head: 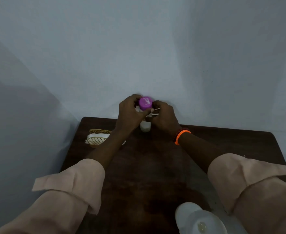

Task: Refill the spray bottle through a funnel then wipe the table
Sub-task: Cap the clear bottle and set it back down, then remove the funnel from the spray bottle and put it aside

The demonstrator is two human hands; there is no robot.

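Both hands, left hand and right hand, are gripping the purple-capped bottle at frame centre; it probably handles light, smooth, slippery.

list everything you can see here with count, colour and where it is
bottle: 1, translucent whitish, far middle of the table, standing, between both hands
cap: 1, purple, on top of the bottle
wire basket: 1, gold, far left of the table, white paper inside
funnel: 1, white, near edge of the table, right of centre; likely a funnel, partly cut off
table: 1, dark brown wood, against a pale blue wall
wristband: 1, orange, right wrist, with a dark bead band beside it
sleeves: 2, pale pink, rolled up
left hand: 1, fingers curled round the cap
right hand: 1, fingers at the cap and bottle neck
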